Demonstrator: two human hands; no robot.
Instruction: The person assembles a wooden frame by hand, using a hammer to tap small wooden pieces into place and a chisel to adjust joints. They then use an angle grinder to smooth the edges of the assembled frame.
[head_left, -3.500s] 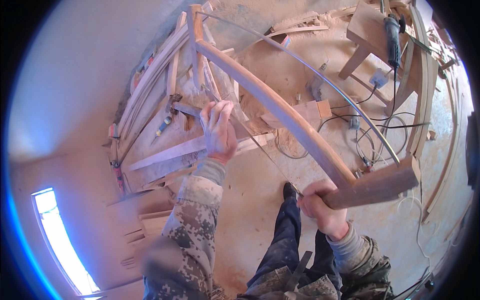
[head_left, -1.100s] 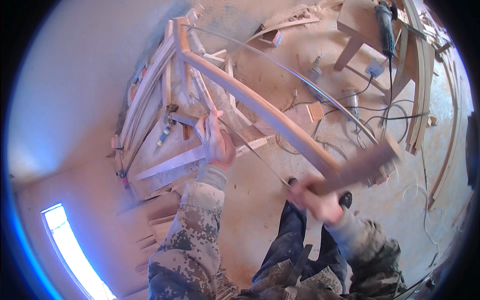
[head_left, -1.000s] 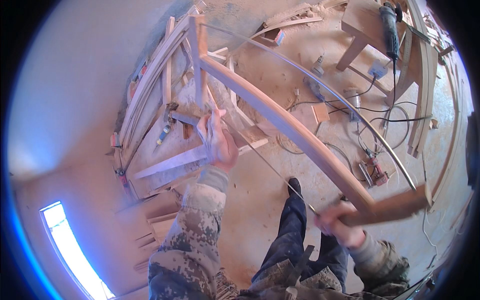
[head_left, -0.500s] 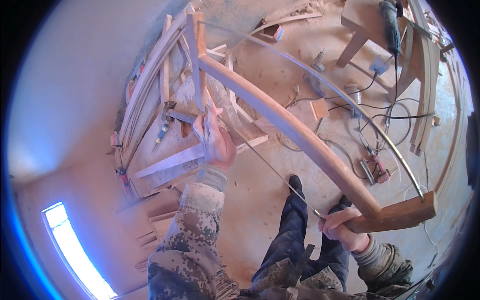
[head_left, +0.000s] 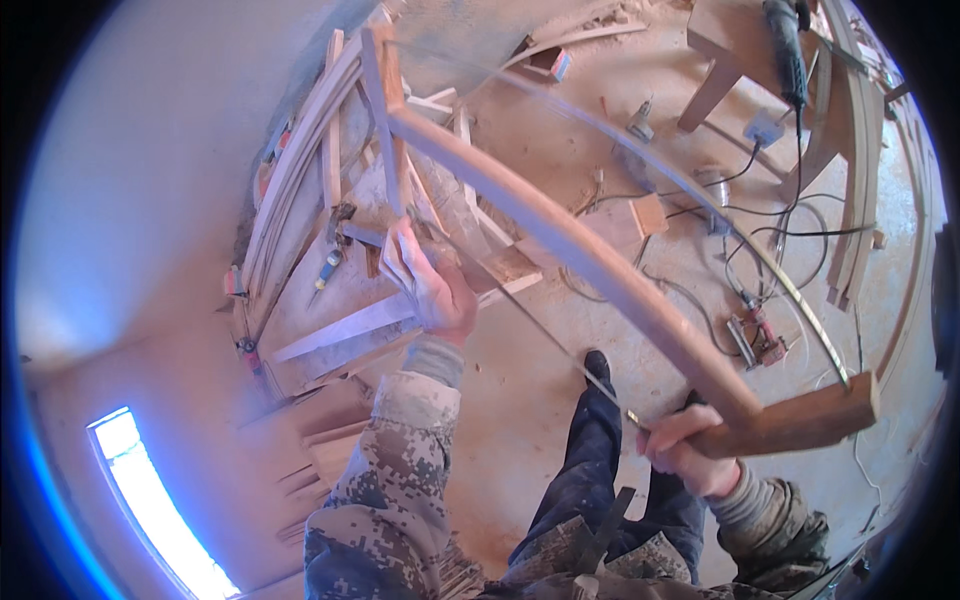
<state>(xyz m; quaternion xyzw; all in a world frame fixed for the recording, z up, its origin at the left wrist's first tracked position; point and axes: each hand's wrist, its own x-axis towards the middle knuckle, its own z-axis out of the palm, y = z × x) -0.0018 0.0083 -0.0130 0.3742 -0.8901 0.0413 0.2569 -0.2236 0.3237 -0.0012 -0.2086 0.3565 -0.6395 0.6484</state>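
A wooden frame saw (head_left: 590, 255) hangs slantwise in the air between my hands, with a long crossbar and a short arm at each end. Thin strips run along both sides: one (head_left: 725, 215) at the right, another (head_left: 545, 320) between my hands. My right hand (head_left: 690, 450) is closed round the left end of the near arm. At the lower end of the far arm, my left hand (head_left: 435, 285) has its fingertips pressed against the saw, palm partly toward me. Exactly what those fingertips pinch is too blurred to tell.
Pale wooden strips (head_left: 310, 150) and a screwdriver (head_left: 328, 268) lie at the left. Cables and a red power tool (head_left: 765, 340) are on the floor at the right. A grinder (head_left: 787, 50) rests on a wooden bench (head_left: 725, 40) at the far right.
The saw's far end has shifted slightly left, and the saw looks blurred by motion. My left hand has dropped a little toward me. The right hand keeps its grip.
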